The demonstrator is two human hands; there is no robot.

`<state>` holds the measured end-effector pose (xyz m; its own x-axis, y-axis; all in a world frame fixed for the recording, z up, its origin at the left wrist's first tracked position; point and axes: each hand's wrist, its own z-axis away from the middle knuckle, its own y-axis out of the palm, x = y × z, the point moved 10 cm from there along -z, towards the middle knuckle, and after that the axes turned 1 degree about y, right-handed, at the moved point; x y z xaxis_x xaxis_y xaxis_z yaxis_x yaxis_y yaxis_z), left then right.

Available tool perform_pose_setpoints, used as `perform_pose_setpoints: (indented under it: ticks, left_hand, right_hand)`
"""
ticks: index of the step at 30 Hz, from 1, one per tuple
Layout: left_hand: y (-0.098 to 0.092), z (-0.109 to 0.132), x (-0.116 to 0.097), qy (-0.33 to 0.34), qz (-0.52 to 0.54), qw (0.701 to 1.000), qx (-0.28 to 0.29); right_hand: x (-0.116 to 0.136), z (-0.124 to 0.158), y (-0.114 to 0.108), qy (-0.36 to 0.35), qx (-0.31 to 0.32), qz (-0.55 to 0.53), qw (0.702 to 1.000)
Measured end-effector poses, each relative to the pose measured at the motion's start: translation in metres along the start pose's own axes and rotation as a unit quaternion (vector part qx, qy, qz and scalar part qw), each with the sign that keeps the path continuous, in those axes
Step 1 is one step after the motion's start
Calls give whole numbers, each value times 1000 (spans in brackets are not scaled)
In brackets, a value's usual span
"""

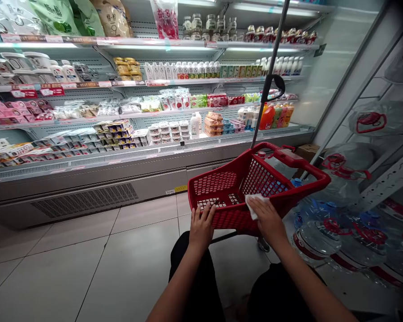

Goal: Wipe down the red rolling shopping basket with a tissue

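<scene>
A red plastic shopping basket (pixel 228 183) on wheels stands tilted in front of me on the tiled floor, with a grey pull handle (pixel 270 71) rising from it. My left hand (pixel 201 226) grips the basket's near rim, fingers over the edge. My right hand (pixel 267 219) presses a white cloth (pixel 253 205) flat against the basket's near right side. The basket looks empty inside.
An open refrigerated case (pixel 121 112) with several shelves of dairy, drinks and packaged food runs along the left and back. Large water bottles (pixel 322 241) with red handles lie stacked on the floor and a metal rack (pixel 386 183) at the right. Grey floor tiles (pixel 87 268) spread to the left.
</scene>
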<state>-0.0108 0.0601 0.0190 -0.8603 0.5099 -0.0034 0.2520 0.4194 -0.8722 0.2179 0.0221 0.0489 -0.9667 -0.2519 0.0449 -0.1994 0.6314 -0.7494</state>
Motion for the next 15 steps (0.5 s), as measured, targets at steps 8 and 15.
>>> perform_pose_setpoints:
  ticks: [8, 15]
  left_hand:
    - [-4, 1, 5, 3, -14, 1000, -26]
    - [-2, 3, 7, 5, -29, 999, -32]
  right_hand:
    - [61, -15, 20, -42, 23, -31, 998]
    - [97, -20, 29, -87, 58, -51, 993]
